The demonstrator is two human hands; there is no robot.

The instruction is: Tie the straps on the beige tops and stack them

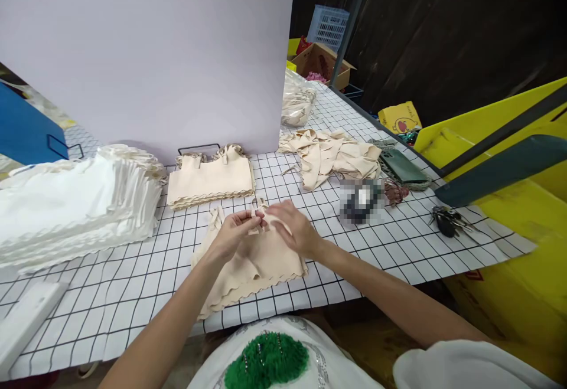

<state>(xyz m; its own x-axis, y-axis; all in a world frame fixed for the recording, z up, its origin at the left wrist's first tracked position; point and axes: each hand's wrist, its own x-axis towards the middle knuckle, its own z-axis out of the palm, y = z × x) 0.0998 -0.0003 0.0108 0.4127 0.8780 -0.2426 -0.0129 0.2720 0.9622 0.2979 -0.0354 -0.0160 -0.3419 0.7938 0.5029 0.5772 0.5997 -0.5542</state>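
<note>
A beige strappy top [261,256] with a wavy lower edge lies flat on the table in front of me. My left hand [237,229] pinches one of its thin straps between thumb and fingertips, above the top's upper edge. Close beside it, my right hand [295,229] is curled over the same strap area, its fingertips partly hidden behind the hand. A second strap [215,216] stands up loosely to the left of my left hand. Just behind lies a neat stack of beige tops [210,185] with their straps gathered at the upper edge.
A tall pile of white garments [80,200] stands at left. Loose beige pieces [336,156] lie at back right, near a green phone [403,166] and keys [449,222]. A pale upright panel [177,52] rises behind the checked table [354,271]; a white box [31,318] sits front left.
</note>
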